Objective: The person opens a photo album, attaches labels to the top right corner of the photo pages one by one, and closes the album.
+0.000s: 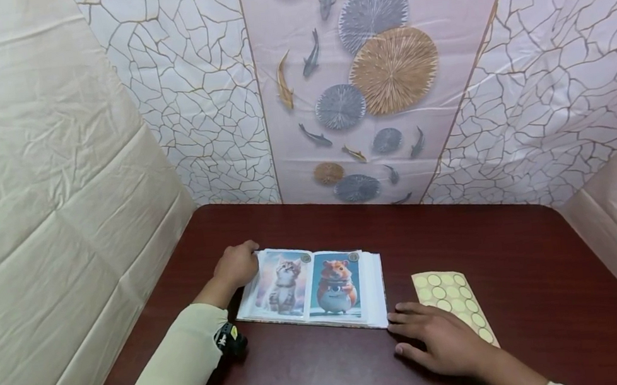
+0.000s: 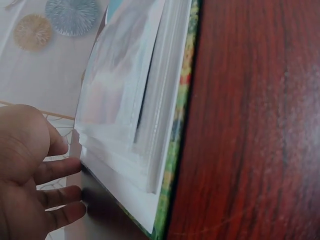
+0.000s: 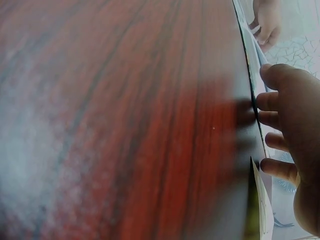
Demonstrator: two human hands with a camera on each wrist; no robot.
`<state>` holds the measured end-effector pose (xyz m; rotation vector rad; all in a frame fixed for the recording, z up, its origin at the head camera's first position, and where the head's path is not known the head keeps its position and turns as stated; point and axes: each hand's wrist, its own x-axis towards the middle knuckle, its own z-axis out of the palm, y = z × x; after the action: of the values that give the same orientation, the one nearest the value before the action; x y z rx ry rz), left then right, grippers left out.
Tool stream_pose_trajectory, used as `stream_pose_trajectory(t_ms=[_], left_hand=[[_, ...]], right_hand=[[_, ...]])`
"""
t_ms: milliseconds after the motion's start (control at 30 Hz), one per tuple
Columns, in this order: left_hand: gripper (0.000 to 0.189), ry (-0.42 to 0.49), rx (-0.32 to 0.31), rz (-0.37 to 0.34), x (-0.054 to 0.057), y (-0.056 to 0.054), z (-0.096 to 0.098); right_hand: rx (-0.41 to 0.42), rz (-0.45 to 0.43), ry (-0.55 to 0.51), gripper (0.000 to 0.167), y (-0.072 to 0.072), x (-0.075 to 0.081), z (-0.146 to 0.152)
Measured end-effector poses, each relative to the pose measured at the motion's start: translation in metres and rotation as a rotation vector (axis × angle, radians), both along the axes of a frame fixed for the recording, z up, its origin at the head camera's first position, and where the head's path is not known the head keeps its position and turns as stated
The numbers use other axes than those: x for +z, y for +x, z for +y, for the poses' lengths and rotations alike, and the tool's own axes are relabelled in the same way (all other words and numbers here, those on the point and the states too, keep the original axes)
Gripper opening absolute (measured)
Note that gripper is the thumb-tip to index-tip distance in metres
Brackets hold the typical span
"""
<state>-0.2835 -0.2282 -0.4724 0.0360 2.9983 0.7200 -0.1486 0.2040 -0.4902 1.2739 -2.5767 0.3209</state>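
An open photo album (image 1: 375, 288) lies on the table, with a kitten picture (image 1: 282, 286) on its left page and a hamster-like animal picture (image 1: 335, 290) on its right. Each picture bears a small round coin-like sticker (image 1: 354, 256) near its top right corner. At the album's upper left edge is my left hand (image 1: 237, 265); the left wrist view shows its extended fingertips (image 2: 75, 195) right at the cover's side. My right hand (image 1: 442, 337) rests palm down with fingers spread, fingertips close to the album's lower right corner. Beside it lies a yellow sheet of round stickers (image 1: 451, 293), partly covered by that hand.
The dark red wooden table (image 1: 317, 369) carries the album and the sheet. Behind it hangs a patterned cloth (image 1: 218, 101), with a plain cream cloth (image 1: 45, 184) along the left side. A black wrist camera (image 1: 231, 340) sits on the left sleeve.
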Motion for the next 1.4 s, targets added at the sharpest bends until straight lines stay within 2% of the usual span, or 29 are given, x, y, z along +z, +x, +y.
stream_pose_trajectory(t_ms=[200, 533, 933, 1133, 1233, 1400], left_hand=[[0.039, 0.002, -0.01, -0.006, -0.002, -0.002, 0.003], [0.039, 0.018, -0.015, -0.008, 0.004, -0.005, 0.004], [0.037, 0.187, -0.072, -0.064, 0.003, -0.019, -0.005], [0.035, 0.278, -0.045, -0.074, 0.002, -0.02, -0.007], [0.037, 0.336, -0.044, -0.066, 0.005, -0.02, -0.006], [0.037, 0.407, -0.071, -0.033, 0.016, -0.02, -0.004]], right_hand=[[-0.015, -0.017, 0.012, 0.032, 0.001, 0.0, 0.001], [-0.025, -0.026, 0.025, 0.033, 0.0, -0.003, 0.001], [-0.032, -0.049, 0.039, 0.035, -0.001, -0.001, -0.001], [-0.035, -0.054, 0.044, 0.035, -0.001, 0.001, -0.003], [-0.031, -0.048, 0.04, 0.035, 0.0, 0.002, -0.003], [-0.029, -0.037, 0.041, 0.035, 0.0, 0.003, -0.002]])
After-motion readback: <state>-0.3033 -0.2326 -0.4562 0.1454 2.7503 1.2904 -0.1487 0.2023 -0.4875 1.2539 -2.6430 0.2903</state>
